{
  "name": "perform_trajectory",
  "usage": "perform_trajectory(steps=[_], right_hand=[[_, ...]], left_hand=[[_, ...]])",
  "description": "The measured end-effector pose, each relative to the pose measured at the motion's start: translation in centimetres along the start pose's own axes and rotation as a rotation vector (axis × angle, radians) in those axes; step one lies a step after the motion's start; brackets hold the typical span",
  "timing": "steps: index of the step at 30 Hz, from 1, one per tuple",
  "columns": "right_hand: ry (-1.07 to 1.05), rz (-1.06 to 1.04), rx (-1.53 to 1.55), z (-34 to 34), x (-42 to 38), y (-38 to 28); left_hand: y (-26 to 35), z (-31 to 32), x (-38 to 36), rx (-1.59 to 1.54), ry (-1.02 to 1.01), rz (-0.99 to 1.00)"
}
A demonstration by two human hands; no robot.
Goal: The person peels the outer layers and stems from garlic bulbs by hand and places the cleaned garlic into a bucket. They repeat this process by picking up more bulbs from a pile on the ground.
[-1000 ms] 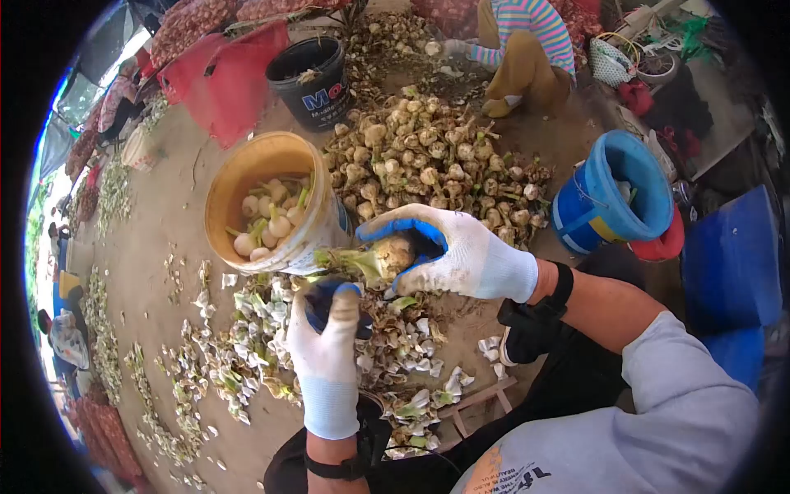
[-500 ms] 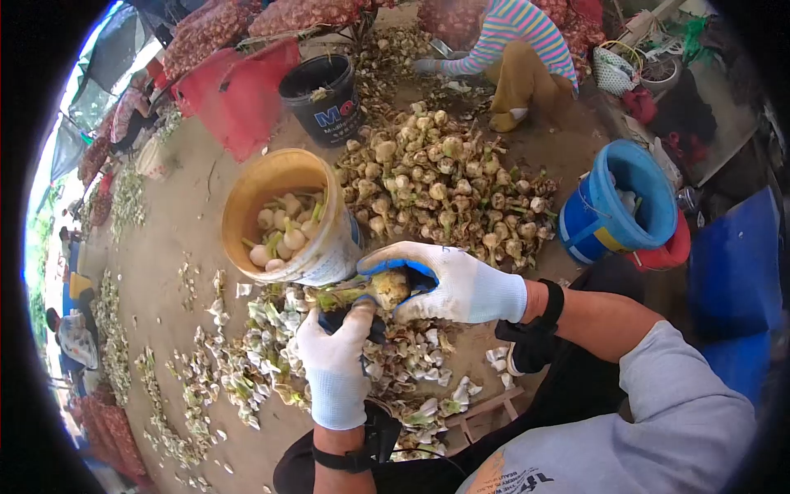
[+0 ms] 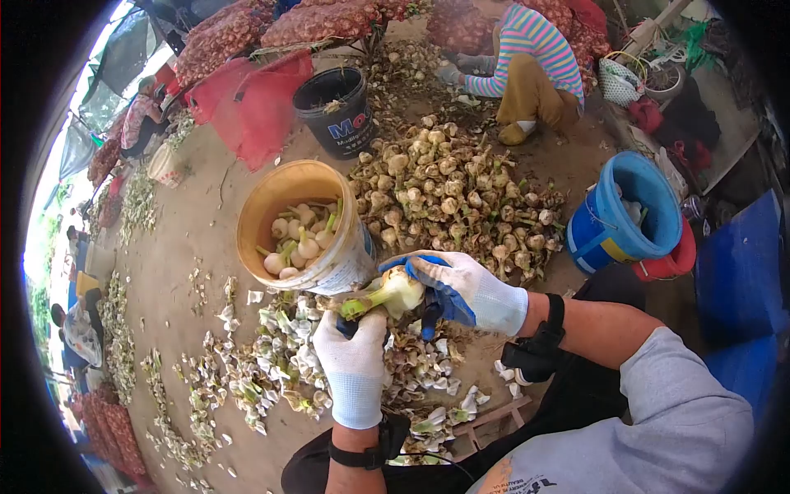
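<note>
A garlic bulb [image 3: 401, 293] with a green stem is between my two gloved hands, its skin partly off so that white shows. My left hand [image 3: 352, 342] is closed around the stem from below. At the bulb's right side, my right hand [image 3: 453, 288] has its blue-coated fingers against the outer skin. Just beyond stands a yellowish bucket [image 3: 247, 214] holding several peeled white garlic bulbs [image 3: 306, 247]. Behind my hands lies a big heap of unpeeled garlic [image 3: 453, 189]. Loose garlic skins [image 3: 280, 362] cover the ground below.
To the right a blue bucket [image 3: 588, 239] stands by a red basin [image 3: 671, 255]. A black bucket [image 3: 350, 136] is beyond the yellowish one. A co-worker in a striped top [image 3: 527, 62] crouches behind the heap. Filled red net sacks [image 3: 321, 20] lie at the back.
Brownish outer skin has come off part of the bulb, baring white. My right hand has shifted right along the bulb, its fingers turned. The view has swung slightly left.
</note>
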State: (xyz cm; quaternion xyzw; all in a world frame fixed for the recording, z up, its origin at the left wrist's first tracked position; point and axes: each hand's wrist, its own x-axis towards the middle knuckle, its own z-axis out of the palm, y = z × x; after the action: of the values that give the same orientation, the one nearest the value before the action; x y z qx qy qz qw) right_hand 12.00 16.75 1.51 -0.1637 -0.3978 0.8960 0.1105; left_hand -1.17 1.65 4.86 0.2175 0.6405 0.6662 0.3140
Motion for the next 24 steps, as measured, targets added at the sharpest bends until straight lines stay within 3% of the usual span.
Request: perform_trajectory(steps=[2,8,11,13,17,19,20,21,23,24], right_hand=[[0.015,0.018,-0.005,0.1,0.1,-0.3],[0.032,-0.173,-0.475,0.5,-0.6,-1.5],[-0.064,-0.065,-0.331,0.1,-0.6,-2.1],[-0.103,0.08,-0.002,-1.0,-0.6,-2.2],[-0.004,0.022,0.001,-2.4,0.5,-0.8],[0.088,-0.254,-0.545,-0.9,0.0,-1.4],[0.119,-0.363,-0.649,-0.7,-0.1,-0.9],[0.118,-0.362,-0.65,-0.6,-0.1,-1.1],[0.204,-0.238,-0.654,-0.2,-0.5,-1.6],[0.219,-0.223,-0.656,-0.5,-0.2,-1.3]], left_hand=[[0.0,0.1,0.2,0.032,-0.006,0.017],[-0.6,0.2,0.1,0.038,-0.054,0.052],[-2.3,-1.5,0.6,-0.129,-0.039,-0.117],[-1.9,-0.7,0.5,-0.325,-0.024,-0.151],[-1.4,0.4,0.2,-0.39,-0.053,-0.128],[-1.9,0.6,0.5,-0.05,0.053,-0.017],[-1.7,0.8,-0.1,0.011,0.044,0.035],[-1.5,1.1,-0.4,0.009,0.045,0.035],[-1.4,1.4,-1.0,0.446,-0.02,0.284],[-1.4,1.3,-1.0,0.446,-0.019,0.282]])
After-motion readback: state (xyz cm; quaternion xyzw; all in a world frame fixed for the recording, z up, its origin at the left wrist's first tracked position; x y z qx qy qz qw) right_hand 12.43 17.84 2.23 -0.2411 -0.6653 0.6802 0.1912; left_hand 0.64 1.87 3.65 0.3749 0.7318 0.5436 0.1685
